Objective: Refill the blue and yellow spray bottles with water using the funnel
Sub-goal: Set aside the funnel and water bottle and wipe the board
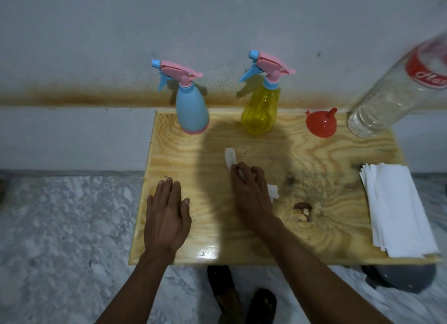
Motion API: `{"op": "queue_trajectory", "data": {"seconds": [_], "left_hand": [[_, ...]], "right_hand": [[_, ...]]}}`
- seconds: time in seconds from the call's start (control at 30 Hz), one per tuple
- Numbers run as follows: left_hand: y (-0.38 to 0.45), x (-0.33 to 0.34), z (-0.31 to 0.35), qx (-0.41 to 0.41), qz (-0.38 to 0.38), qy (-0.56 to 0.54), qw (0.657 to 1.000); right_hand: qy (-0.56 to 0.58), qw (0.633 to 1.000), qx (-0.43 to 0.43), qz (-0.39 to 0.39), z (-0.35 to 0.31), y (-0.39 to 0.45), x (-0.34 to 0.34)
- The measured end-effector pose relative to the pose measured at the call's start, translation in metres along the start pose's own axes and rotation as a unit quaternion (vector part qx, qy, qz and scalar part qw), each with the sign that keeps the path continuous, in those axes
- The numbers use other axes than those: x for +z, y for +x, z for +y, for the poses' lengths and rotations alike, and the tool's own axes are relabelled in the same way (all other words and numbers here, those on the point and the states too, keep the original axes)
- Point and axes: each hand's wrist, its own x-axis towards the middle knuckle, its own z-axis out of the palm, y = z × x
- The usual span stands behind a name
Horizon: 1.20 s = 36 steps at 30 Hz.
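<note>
dim, central shadow, blurred edges

Head view, looking steeply down, table [217, 239] close

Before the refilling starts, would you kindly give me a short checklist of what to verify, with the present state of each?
1. Blue bottle upright on the table: ok.
2. Yellow bottle upright: ok.
3. Spray heads off for filling: not ok, both are on.
4. Funnel at hand: ok, it lies free beside the yellow bottle.
5. Water bottle holds water: cannot tell, it is clear and blurred.
6. Hands free: not ok; left hand rests flat on the table, right hand grips a tissue.
</note>
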Motion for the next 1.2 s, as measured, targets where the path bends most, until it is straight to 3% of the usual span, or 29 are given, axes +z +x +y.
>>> {"op": "queue_trajectory", "data": {"seconds": [0.2,0.4,0.83,1.0,1.2], "left_hand": [[-0.003,-0.001,0.005,-0.006,-0.008,-0.008,1.0],[-0.008,-0.001,0.003,-0.002,-0.005,-0.009,1.0],[-0.029,0.001,-0.006,-0.01,0.009,0.006,1.0],[-0.034,0.004,-0.001,-0.019,0.016,0.013,1.0],[-0.043,0.008,0.013,-0.025,0.006,0.02,0.999]], "right_hand": [[-0.024,0.988,0.138,0.058,0.06,-0.027,-0.01],[0.087,0.961,0.232,0.123,0.055,-0.051,-0.001],[0.17,0.985,0.007,0.02,-0.075,-0.032,0.021],[0.148,0.987,-0.058,0.008,-0.063,-0.057,0.018],[0.1,0.994,-0.001,0.033,0.0,-0.085,0.003]]}}
